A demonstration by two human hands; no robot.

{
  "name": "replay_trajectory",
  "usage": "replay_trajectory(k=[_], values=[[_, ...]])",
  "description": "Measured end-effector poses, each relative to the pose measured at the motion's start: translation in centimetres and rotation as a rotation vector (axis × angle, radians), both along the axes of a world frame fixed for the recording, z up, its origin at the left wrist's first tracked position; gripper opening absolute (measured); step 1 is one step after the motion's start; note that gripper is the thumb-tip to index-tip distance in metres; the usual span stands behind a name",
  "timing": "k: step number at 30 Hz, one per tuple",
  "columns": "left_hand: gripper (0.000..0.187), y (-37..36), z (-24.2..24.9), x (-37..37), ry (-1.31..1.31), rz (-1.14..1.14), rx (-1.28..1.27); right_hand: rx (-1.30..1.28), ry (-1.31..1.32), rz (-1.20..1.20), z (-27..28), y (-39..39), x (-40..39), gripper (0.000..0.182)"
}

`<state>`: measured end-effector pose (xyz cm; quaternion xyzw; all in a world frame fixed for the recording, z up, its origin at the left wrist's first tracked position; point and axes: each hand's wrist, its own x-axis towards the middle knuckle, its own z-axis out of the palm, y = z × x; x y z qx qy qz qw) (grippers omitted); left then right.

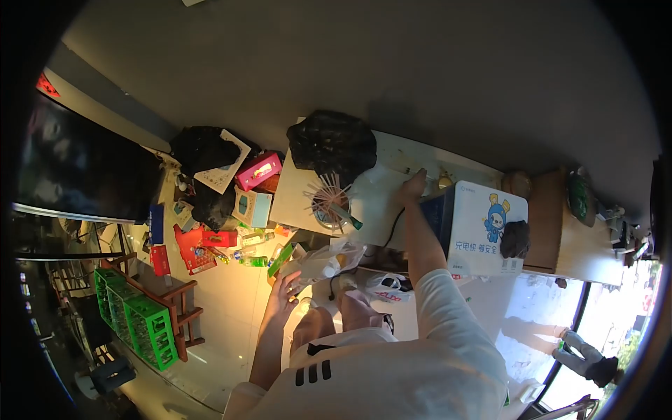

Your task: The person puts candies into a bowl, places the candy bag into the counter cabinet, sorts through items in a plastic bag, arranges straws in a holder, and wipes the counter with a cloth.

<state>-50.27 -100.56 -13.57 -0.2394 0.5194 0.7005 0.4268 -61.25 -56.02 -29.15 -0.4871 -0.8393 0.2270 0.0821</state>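
My left hand (283, 292) is in front of the table, its fingers closed at the edge of a clear plastic bag (325, 264) with something yellowish inside. My right hand (414, 185) reaches far across the white table (381, 210), close to small items near the wall. Its fingers are bent downward; whether they grip anything is too small to make out. A small gold-coloured object (445, 180) stands just right of that hand. Left of it are a container of thin sticks (330, 203) and a black plastic bag (332, 143).
A white-and-blue charging cabinet (486, 227) with a cartoon figure stands right of my right arm. Boxes, bottles and a pink box (259, 171) crowd the left side. A green crate (136, 318) sits by a wooden chair. A white printed bag (387, 287) lies below the table.
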Motion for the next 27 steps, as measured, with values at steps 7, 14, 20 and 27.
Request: replay_trajectory(k=[7,14,20,27], values=[[0.057,0.0,-0.7,-0.7,0.014,-0.018,-0.015,-0.172,0.002,-0.036,0.0,0.9,-0.7,0.053],[0.057,0.1,-1.1,-1.0,0.011,-0.051,-0.028,0.129,-0.051,0.040,0.2,-0.6,0.2,0.037],[0.056,0.9,-0.1,-0.9,0.016,-0.032,-0.013,0.028,-0.189,0.094,-1.8,-0.3,0.3,0.014],[0.054,1.0,0.5,-0.1,0.012,-0.013,0.023,-0.066,-0.136,-0.065,-1.3,-2.7,0.9,0.009]])
